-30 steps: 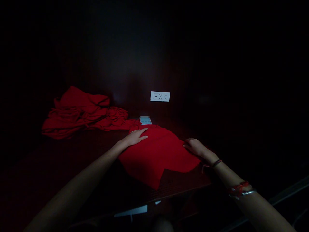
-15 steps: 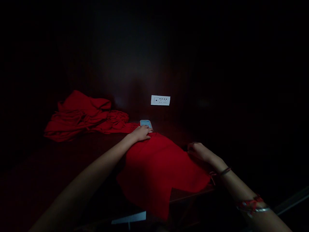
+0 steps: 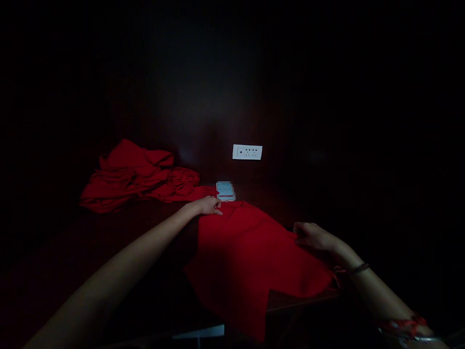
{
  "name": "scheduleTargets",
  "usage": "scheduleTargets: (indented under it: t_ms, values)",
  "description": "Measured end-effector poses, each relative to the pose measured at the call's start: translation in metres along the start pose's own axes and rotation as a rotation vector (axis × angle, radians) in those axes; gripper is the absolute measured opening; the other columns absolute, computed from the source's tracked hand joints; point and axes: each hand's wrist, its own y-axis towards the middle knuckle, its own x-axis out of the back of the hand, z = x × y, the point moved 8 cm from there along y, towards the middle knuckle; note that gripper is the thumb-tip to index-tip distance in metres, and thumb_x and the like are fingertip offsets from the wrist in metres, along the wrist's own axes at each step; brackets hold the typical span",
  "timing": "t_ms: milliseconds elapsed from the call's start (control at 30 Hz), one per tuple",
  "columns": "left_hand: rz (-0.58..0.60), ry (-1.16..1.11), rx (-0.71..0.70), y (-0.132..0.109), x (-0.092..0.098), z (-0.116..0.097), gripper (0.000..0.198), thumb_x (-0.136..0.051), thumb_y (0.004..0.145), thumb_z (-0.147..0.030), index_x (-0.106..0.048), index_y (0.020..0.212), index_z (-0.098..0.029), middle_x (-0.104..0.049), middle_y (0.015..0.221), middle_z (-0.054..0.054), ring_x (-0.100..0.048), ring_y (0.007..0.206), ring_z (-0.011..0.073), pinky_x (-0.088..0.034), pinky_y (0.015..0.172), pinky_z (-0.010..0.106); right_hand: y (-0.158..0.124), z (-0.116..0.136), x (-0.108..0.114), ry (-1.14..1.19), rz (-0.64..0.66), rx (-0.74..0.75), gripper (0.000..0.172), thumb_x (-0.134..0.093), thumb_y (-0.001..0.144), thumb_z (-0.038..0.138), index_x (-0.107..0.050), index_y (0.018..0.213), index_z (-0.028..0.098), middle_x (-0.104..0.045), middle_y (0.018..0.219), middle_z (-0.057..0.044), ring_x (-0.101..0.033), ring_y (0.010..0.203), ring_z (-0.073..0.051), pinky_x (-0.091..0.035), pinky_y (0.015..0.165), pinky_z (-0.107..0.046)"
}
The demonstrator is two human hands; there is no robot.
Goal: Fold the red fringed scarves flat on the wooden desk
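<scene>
A piece of red cloth [image 3: 240, 257] lies spread over the dark tabletop, its lower part hanging past the front edge. My left hand [image 3: 208, 206] is at its upper left corner, thumb and fingers closed on the fabric. At the right-hand edge, my right hand [image 3: 314, 236] pinches the cloth with bent fingers; the fingertips are partly lost in shadow. Just beyond my left hand lies a phone [image 3: 225, 191] with its screen lit.
A crumpled heap of red fabric [image 3: 138, 179] with drawstrings or fringes sits at the back left. A white power socket [image 3: 247, 152] is on the dark wall behind. Below the table edge shows a pale strip [image 3: 203, 332]. Deep shadow covers both sides.
My left hand has drawn back from the phone to the cloth's corner, uncovering the screen. The right hand and the cloth have shifted slightly right and nearer; the view has moved a little too.
</scene>
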Motion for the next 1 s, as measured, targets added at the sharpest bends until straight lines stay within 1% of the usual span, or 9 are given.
scheduleTargets:
  t_ms: [67, 200, 333, 467, 633, 700, 800, 933, 1000]
  values:
    - [0.029, -0.041, -0.011, -0.010, -0.009, 0.001, 0.020, -0.056, 0.066, -0.029, -0.054, 0.082, -0.018, -0.059, 0.082, 0.003, -0.053, 0.073, 0.0148, -0.038, 0.061, 0.019, 0.000, -0.013, 0.007, 0.014, -0.021, -0.066, 0.012, -0.052, 0.061, 0.019, -0.053, 0.073, 0.017, -0.058, 0.073, -0.003, -0.050, 0.066, -0.014, -0.037, 0.057, -0.022]
    - [0.065, -0.058, 0.089, -0.021, -0.016, 0.016, 0.029, -0.054, 0.066, -0.021, -0.051, 0.094, -0.016, -0.059, 0.088, 0.006, -0.053, 0.079, 0.0167, -0.039, 0.066, 0.021, 0.005, -0.033, 0.014, 0.012, -0.060, -0.179, 0.022, -0.052, 0.059, 0.015, -0.055, 0.081, 0.016, -0.059, 0.080, -0.006, -0.053, 0.070, -0.016, -0.038, 0.058, -0.022]
    - [0.079, 0.002, 0.090, -0.021, -0.011, 0.015, 0.035, -0.053, 0.063, -0.018, -0.052, 0.098, -0.019, -0.058, 0.094, 0.008, -0.053, 0.084, 0.0213, -0.040, 0.068, 0.026, 0.020, -0.020, -0.001, -0.047, 0.006, -0.134, 0.033, -0.047, 0.060, 0.008, -0.057, 0.090, 0.017, -0.059, 0.087, -0.006, -0.055, 0.076, -0.017, -0.039, 0.060, -0.023]
    - [-0.052, -0.066, 0.061, -0.011, 0.002, 0.008, 0.030, -0.045, 0.067, -0.014, -0.057, 0.094, -0.021, -0.060, 0.093, 0.006, -0.053, 0.088, 0.0202, -0.039, 0.074, 0.027, 0.026, 0.001, -0.005, -0.060, -0.009, -0.048, 0.030, -0.044, 0.064, 0.011, -0.057, 0.090, 0.018, -0.060, 0.088, -0.006, -0.055, 0.079, -0.017, -0.039, 0.066, -0.024]
    - [-0.278, -0.336, 0.192, -0.003, 0.016, 0.033, 0.031, -0.032, 0.076, -0.015, -0.058, 0.092, -0.018, -0.064, 0.081, 0.003, -0.058, 0.074, 0.0137, -0.041, 0.069, 0.021, 0.018, -0.006, -0.005, 0.043, -0.007, -0.043, 0.019, -0.048, 0.062, 0.016, -0.056, 0.080, 0.018, -0.059, 0.078, -0.003, -0.054, 0.072, -0.015, -0.039, 0.060, -0.022]
    - [-0.296, -0.429, 0.243, -0.005, 0.011, 0.044, 0.030, -0.032, 0.078, -0.020, -0.059, 0.091, -0.017, -0.064, 0.084, 0.002, -0.058, 0.074, 0.0135, -0.042, 0.068, 0.021, 0.014, -0.012, -0.006, 0.102, -0.011, -0.048, 0.016, -0.049, 0.061, 0.018, -0.054, 0.077, 0.018, -0.058, 0.075, -0.002, -0.052, 0.067, -0.014, -0.038, 0.056, -0.021]
    - [-0.283, -0.436, 0.260, -0.014, 0.000, 0.054, 0.031, -0.034, 0.078, -0.025, -0.059, 0.095, -0.016, -0.060, 0.098, 0.004, -0.055, 0.089, 0.0157, -0.040, 0.077, 0.023, 0.012, -0.020, -0.002, 0.139, -0.049, -0.092, 0.015, -0.051, 0.059, 0.020, -0.051, 0.073, 0.017, -0.056, 0.072, -0.002, -0.050, 0.064, -0.013, -0.036, 0.052, -0.020]
    - [-0.298, -0.351, 0.124, -0.038, -0.003, 0.056, 0.046, -0.043, 0.072, -0.022, -0.043, 0.117, -0.016, -0.046, 0.119, 0.005, -0.043, 0.107, 0.0172, -0.033, 0.088, 0.026, 0.011, -0.024, 0.007, 0.183, -0.117, -0.127, 0.021, -0.052, 0.058, 0.020, -0.051, 0.078, 0.016, -0.057, 0.073, -0.003, -0.051, 0.067, -0.014, -0.038, 0.055, -0.022]
    - [-0.277, -0.347, 0.097, -0.049, -0.002, 0.056, 0.053, -0.045, 0.070, -0.020, -0.036, 0.122, -0.017, -0.045, 0.120, 0.005, -0.044, 0.105, 0.0171, -0.034, 0.087, 0.027, 0.011, -0.021, 0.009, 0.208, -0.118, -0.113, 0.029, -0.054, 0.057, 0.019, -0.052, 0.086, 0.016, -0.058, 0.080, -0.003, -0.053, 0.071, -0.015, -0.040, 0.058, -0.022]
